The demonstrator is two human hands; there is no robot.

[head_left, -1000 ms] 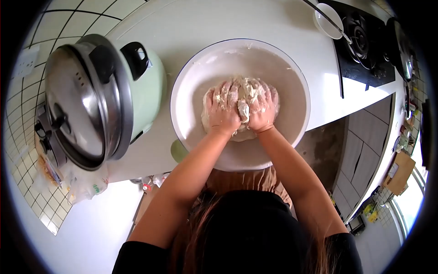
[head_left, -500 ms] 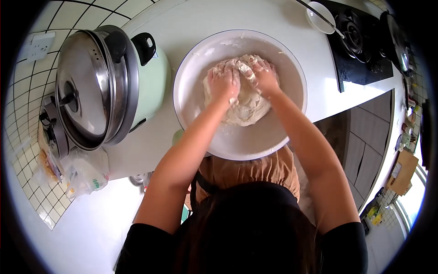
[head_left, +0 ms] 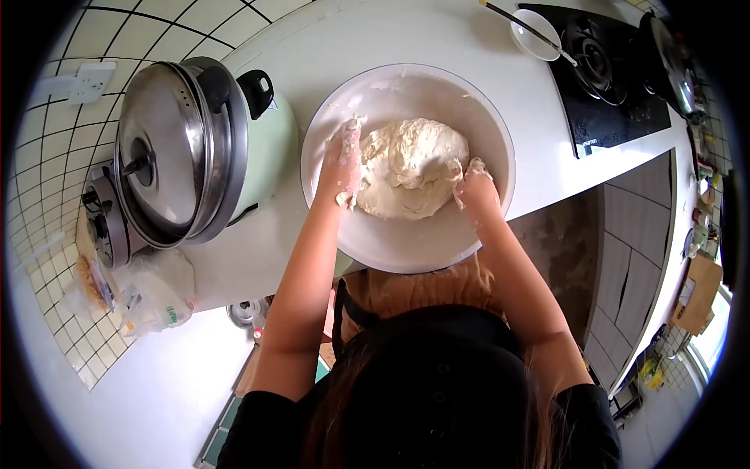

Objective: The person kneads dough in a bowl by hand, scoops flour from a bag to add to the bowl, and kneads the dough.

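A large lump of pale dough (head_left: 410, 168), rough and folded on top, lies in a wide white basin (head_left: 406, 246) with a thin blue rim. My left hand (head_left: 344, 160) is on the dough's left side, edge-on, its fingers stretched out toward the far rim. Bits of dough stick to its fingers and wrist. On the opposite side my right hand (head_left: 476, 189) is at the dough's right edge, fingers slightly bent and apart, also smeared with dough. Neither hand is closed round the dough; whether the right fingertips touch it is hard to make out.
Left of the basin stands a pale green pot (head_left: 269, 156) with a steel lid (head_left: 160, 148). A gas hob (head_left: 605, 86) and a white bowl (head_left: 535, 35) with a stick-like utensil across it are at the far right. Plastic bags (head_left: 160, 289) lie at the counter's left.
Both hands have come off the top of the dough and moved apart, left hand to the left side, right hand to the right. The dough's top now shows.
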